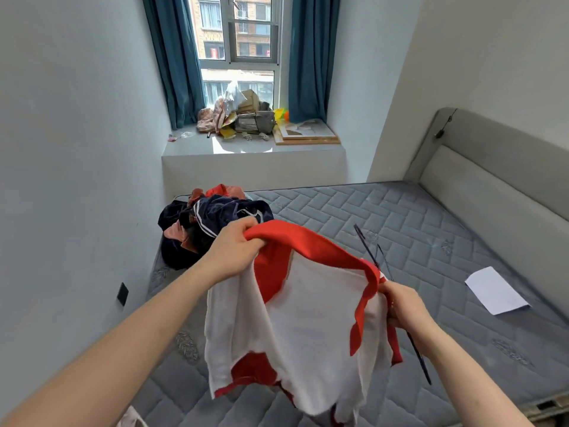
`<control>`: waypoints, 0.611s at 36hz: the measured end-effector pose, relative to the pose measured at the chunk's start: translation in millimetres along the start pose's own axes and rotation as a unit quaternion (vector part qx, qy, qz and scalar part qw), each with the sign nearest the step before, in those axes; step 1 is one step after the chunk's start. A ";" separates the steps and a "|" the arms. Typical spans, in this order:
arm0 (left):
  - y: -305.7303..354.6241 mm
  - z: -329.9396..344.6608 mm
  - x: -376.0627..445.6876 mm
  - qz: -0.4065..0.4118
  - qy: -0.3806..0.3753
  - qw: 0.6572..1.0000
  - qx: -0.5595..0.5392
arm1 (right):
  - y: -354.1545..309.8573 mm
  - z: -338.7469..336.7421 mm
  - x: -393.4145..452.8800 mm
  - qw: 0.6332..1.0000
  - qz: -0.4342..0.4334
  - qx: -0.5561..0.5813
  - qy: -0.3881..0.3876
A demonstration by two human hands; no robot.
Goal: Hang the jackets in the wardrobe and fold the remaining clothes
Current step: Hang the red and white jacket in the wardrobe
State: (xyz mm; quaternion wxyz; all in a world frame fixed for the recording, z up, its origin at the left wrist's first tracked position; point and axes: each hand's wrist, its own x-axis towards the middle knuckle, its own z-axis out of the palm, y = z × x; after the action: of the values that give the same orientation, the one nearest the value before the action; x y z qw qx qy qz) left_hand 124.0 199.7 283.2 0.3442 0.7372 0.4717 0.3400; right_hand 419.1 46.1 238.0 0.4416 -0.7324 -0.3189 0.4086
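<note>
A red and white jacket [308, 318] hangs inside out in front of me above the grey mattress [431, 241]. My left hand [234, 251] grips its red collar edge at the upper left. My right hand [403, 306] pinches the red edge on the right and also holds a thin dark hanger [372, 254], whose wire runs up behind the jacket and down past my wrist. A heap of dark navy, red and pink clothes [209, 223] lies on the mattress's far left corner, beyond my left hand.
A white sheet of paper [495, 291] lies on the mattress at the right. A grey padded headboard [492, 180] runs along the right side. The window sill [246, 143] ahead holds boxes and bags. A wall stands close on the left.
</note>
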 end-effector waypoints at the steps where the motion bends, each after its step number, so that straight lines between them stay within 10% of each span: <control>1: 6.8 -2.2 -0.2 0.014 -0.004 1.000 0.012 | 3.3 1.1 3.0 1.000 -0.008 -0.010 0.002; 14: 58.7 16.9 2.5 0.049 0.001 0.998 0.027 | -5.4 70.8 -26.7 0.976 -0.133 -0.078 -0.155; 22: 70.4 7.1 19.2 0.056 0.007 0.997 0.057 | 10.6 129.4 -14.8 0.985 -0.066 -0.152 -0.046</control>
State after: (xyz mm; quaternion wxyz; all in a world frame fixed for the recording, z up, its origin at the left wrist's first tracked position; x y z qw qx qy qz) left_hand 168.6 193.9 341.1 0.2793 0.7785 0.4503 0.3363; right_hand 299.5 79.5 197.3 0.3363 -0.7488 -0.4445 0.3586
